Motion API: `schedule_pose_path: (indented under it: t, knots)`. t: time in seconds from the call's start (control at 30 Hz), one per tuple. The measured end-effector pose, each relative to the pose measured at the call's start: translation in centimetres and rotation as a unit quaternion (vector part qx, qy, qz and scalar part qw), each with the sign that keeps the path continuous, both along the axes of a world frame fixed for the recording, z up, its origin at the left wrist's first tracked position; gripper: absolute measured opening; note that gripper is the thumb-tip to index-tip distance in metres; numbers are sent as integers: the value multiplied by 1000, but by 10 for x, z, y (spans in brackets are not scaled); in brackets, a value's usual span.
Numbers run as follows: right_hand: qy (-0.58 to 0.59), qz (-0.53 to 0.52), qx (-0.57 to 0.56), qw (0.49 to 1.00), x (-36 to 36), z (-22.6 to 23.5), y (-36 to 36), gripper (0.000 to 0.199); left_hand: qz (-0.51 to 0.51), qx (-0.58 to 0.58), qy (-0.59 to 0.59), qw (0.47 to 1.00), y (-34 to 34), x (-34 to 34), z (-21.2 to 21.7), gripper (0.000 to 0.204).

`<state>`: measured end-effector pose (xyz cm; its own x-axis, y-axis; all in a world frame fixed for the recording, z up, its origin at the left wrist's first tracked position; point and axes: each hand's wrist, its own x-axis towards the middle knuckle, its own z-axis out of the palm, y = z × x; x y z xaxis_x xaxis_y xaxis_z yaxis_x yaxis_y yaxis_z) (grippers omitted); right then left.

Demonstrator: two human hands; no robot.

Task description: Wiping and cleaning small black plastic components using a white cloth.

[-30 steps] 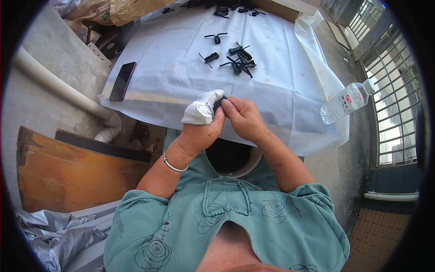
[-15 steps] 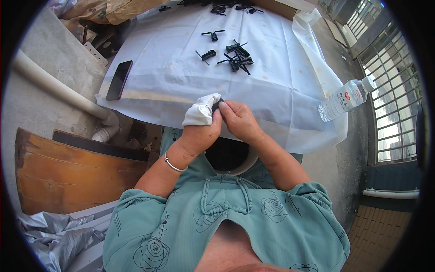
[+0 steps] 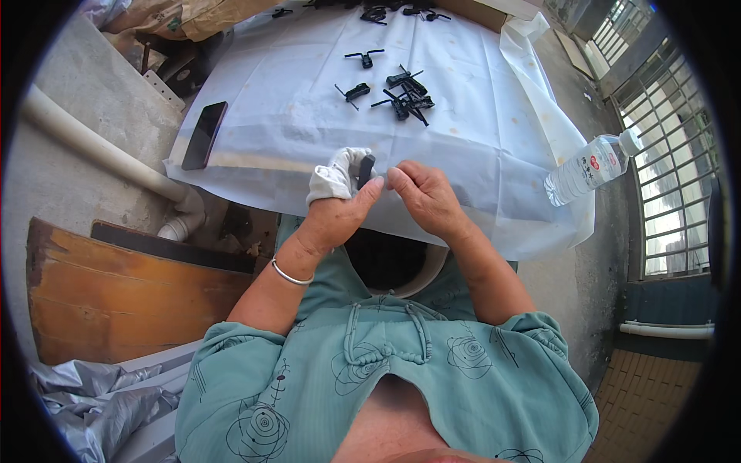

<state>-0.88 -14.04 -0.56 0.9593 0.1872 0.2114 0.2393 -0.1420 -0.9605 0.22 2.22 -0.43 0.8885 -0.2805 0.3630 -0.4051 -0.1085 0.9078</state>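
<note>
My left hand [image 3: 337, 213] holds a small black clip-like part [image 3: 366, 170] upright between thumb and fingers, with white cloth [image 3: 333, 176] wrapped over the fingertips. My right hand [image 3: 423, 197] is just to the right of the part, fingers curled, a small gap between it and the part. Both hands hover over the near edge of a table covered by a white sheet [image 3: 471, 123]. Several loose black clip parts [image 3: 405, 96] lie further back on the sheet.
A dark phone [image 3: 204, 133] lies at the sheet's left edge. A clear plastic water bottle [image 3: 584, 167] rests at the right edge. A white pipe [image 3: 100, 147] runs along the left, a wooden board [image 3: 123, 293] lower left, a window grille [image 3: 671, 154] at right.
My right hand has come off the black part and moved slightly right. The part now stands exposed in my left hand.
</note>
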Motion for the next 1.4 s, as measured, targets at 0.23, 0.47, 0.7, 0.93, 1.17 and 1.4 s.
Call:
schedule_pose_path:
  t: [0.23,0.47,0.7,0.93,1.17,1.4]
  knots:
    - [-73,7,-143,987,-6,14,-13,11,-50,-132,210,967,1,-5,10,30]
    - [-132,16,-129,983,-7,8,-19,9,-82,-92,218,968,1,-5,15,31]
    - [53,31,-37,997,-5,16,-9,8,-96,-7,37,995,-4,-7,10,29]
    - [-16,38,-105,994,-2,17,-3,23,-81,-33,118,989,-6,-6,10,23]
    - [5,13,-101,995,-1,8,9,23,16,95,-48,994,-14,-8,0,23]
    - [-16,-46,-315,948,38,22,-41,23,-121,214,-73,967,14,-3,17,28]
